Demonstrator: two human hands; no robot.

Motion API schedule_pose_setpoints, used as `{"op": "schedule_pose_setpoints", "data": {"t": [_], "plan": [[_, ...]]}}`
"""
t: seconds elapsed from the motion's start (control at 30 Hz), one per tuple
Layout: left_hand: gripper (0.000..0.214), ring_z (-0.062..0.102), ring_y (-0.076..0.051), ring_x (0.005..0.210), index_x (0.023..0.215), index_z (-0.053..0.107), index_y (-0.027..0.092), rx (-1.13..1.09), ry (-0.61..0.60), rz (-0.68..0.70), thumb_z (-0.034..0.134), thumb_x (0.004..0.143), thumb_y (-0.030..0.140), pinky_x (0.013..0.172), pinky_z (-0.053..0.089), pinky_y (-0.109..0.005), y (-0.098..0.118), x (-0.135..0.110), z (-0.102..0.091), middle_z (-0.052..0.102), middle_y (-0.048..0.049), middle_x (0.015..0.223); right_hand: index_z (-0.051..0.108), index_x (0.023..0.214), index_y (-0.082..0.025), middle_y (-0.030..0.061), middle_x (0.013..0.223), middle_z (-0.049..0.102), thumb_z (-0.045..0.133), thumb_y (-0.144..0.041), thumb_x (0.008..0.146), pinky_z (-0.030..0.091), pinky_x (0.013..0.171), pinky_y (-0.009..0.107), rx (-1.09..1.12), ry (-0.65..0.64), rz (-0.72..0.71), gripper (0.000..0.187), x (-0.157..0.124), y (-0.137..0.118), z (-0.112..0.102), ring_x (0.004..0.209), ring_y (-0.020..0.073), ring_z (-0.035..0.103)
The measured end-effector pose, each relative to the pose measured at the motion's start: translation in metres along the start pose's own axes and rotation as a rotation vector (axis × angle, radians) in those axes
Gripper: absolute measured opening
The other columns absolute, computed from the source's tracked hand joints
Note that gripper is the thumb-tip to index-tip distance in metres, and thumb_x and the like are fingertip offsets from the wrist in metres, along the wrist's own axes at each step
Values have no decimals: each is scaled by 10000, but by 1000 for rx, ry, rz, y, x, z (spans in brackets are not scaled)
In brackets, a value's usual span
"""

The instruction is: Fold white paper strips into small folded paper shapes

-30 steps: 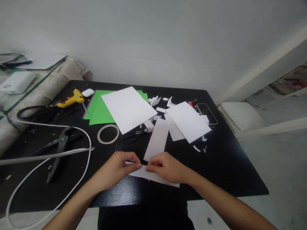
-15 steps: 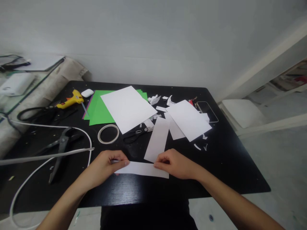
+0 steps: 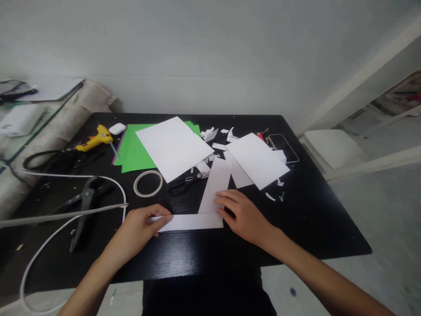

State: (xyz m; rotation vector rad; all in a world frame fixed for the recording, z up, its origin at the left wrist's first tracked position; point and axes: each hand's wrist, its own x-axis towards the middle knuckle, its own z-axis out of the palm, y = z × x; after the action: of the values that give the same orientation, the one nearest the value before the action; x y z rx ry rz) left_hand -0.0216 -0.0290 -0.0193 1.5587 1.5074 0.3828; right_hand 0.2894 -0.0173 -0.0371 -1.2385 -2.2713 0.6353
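Near the table's front edge lies a narrow white paper strip (image 3: 194, 222), running left to right. My left hand (image 3: 144, 223) pinches its left end between thumb and fingers. At the strip's right end is my right hand (image 3: 241, 213), its fingers apart, the thumb close to the strip's corner. Those fingertips rest over the edge of a second paper strip (image 3: 213, 184), which slants away behind the first. Whether they press on it I cannot tell. Just beyond are small black scissors (image 3: 180, 186) and a tape roll (image 3: 148, 183).
A white sheet (image 3: 174, 147) covers part of some green sheets (image 3: 134, 153). Another white sheet (image 3: 258, 160) lies among paper scraps beside a phone (image 3: 283, 148). At left are a yellow glue gun (image 3: 98, 138), large shears (image 3: 86, 204) and a looping white cable (image 3: 37, 254).
My right hand has let go of the strip and spread its fingers slightly farther up. The strip now lies flatter and a little to the left, still in my left hand.
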Motion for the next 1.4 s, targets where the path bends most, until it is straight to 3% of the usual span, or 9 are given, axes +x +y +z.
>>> {"op": "schedule_pose_setpoints", "data": {"t": [0.13,0.23,0.3,0.43,0.57,0.9,1.2,1.4], "plan": [[287,710,-260,877,967,754,238,263,219,158,627,930,492,806,546,-333,-3,-4,7,773,-48,976,706,1217,-190,135,1354,682,573,-159,1006,524,1080,569,-144,50,-24,252,-7,10,8,1290,316,620],[267,664,-332,1101,1082,745,223,432,413,350,631,947,423,987,504,-469,-4,-9,21,732,-110,1156,707,1206,-172,138,1323,701,528,-114,1014,536,1083,548,-133,131,-58,270,-10,8,7,1295,299,626],[268,631,-354,1195,1175,723,206,503,462,462,627,968,346,1059,464,-538,-2,-13,35,696,-141,1272,717,1180,-173,127,1278,725,503,-92,1018,551,1073,515,-89,170,-98,281,-12,1,8,1269,276,644],[392,561,-338,1358,1392,608,191,589,344,636,559,1003,186,1152,429,-563,2,-21,65,605,-148,1473,731,1164,-176,99,1253,743,536,-98,1014,569,1070,455,-10,104,-193,258,-19,-15,15,1240,254,657],[434,550,-346,1394,1445,554,140,642,301,670,542,1013,180,1138,472,-566,1,-26,81,608,-161,1486,735,1182,-147,106,1233,751,508,-75,1017,582,1065,434,-32,64,-233,290,-27,-21,24,1205,251,668],[445,549,-355,1400,1446,539,88,712,345,676,552,1031,247,1154,463,-574,-4,-26,92,615,-179,1479,719,1195,-51,158,1264,729,478,-26,986,576,1101,421,-125,84,-242,320,-30,-32,36,1235,268,641],[445,552,-358,1388,1435,535,69,728,340,669,550,1025,239,1140,461,-577,-3,-25,93,621,-190,1468,629,1360,-62,149,1404,667,439,-91,1016,518,1167,414,-121,-9,-155,394,-28,-46,48,1357,256,585],[445,565,-354,1368,1432,540,76,704,341,634,553,1024,256,1155,434,-568,-4,-23,96,630,-183,1456,629,1365,-97,140,1469,624,455,-91,1000,532,1152,443,-115,-1,-99,404,-34,-48,47,1388,259,566]]}}
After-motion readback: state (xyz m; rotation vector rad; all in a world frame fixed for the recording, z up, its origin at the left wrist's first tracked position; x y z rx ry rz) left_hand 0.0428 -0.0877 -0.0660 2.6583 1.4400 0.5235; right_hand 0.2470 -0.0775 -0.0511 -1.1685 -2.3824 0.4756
